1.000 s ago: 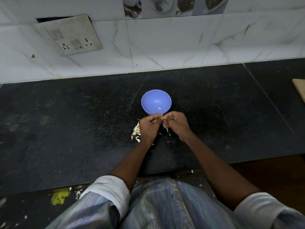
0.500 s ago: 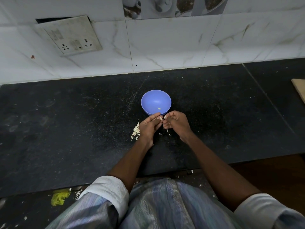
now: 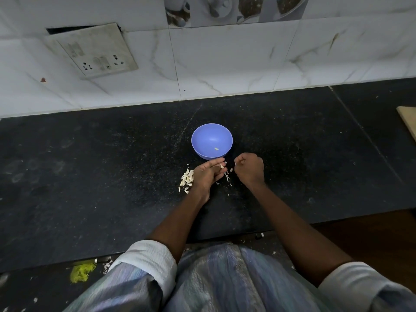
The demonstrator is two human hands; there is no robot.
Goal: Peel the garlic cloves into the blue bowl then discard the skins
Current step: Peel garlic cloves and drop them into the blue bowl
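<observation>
A blue bowl (image 3: 211,140) stands on the black counter with one peeled clove (image 3: 216,148) inside. Just in front of it, my left hand (image 3: 206,175) pinches a small garlic clove (image 3: 222,165) at its fingertips. My right hand (image 3: 249,168) is a little to the right, fingers curled, pinching a scrap of skin (image 3: 235,163). A pile of unpeeled garlic cloves (image 3: 186,178) lies on the counter beside my left hand, partly hidden by it. Loose skin scraps (image 3: 227,177) lie between the hands.
The black counter (image 3: 90,176) meets a white tiled wall (image 3: 225,64) with a switch plate (image 3: 96,52). A wooden board edge (image 3: 408,122) shows at the far right. Skin bits and a yellow scrap (image 3: 81,272) lie on the floor below the counter edge.
My hands were touching over the clove; now the right hand has pulled away to the right with a piece of skin, while the left keeps the clove.
</observation>
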